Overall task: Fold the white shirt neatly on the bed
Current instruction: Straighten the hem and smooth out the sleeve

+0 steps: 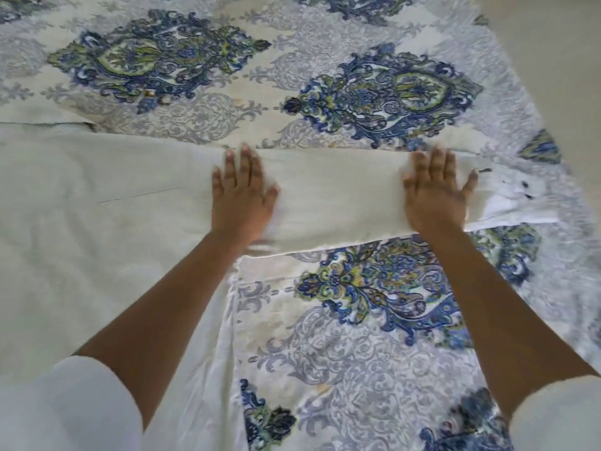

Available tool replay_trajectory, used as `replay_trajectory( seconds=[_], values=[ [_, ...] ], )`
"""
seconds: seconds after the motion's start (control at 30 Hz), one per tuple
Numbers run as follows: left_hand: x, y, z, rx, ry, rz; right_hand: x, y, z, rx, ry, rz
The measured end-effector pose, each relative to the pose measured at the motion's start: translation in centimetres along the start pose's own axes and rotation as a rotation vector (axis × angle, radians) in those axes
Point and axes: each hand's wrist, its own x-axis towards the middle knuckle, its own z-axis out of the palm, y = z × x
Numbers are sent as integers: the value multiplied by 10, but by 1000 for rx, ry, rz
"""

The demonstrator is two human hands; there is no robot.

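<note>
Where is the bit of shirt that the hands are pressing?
Find the bed cover with blue and green swirls. The white shirt lies across it, and one long band reaches to the right. That band is plain, not patterned, and the left hand and right hand lie flat on it.

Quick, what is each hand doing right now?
Left hand: open, fingers straight, pressing flat on the shirt.
Right hand: open, fingers spread, pressing flat on the shirt near its end.

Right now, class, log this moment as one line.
left hand: flat on white shirt | right hand: flat on white shirt | under: patterned bedspread
</note>
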Motion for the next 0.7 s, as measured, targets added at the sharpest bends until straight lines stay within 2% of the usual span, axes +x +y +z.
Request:
replay_trajectory(
  seconds=[0.13,0.2,0.3,0.37,0.43,0.5,0.57,0.6,0.7],
  values=[
    [12,100,-1,-43,-42,298,-5,-15,2,-20,-3,-222],
    [17,126,10,-24,-50,328,-8,1,12,-20,4,-213],
    [17,125,24,30,-13,341,-1,53,16,21,-23,-18],
    [16,124,24,17,-15,327,1,75,6,141,-10,22],
    [18,132,18,17,-45,295,1,91,-3,339,175,125],
    [25,151,13,18,-67,331,3,116,-8,486,380,387],
    [29,170,13,0,-99,409,11,139,-5,611,355,668],
    [30,176,16,4,-117,435,16,148,-3,667,308,742],
    [33,182,30,52,-104,437,25,166,0,843,104,794]
  ],
)
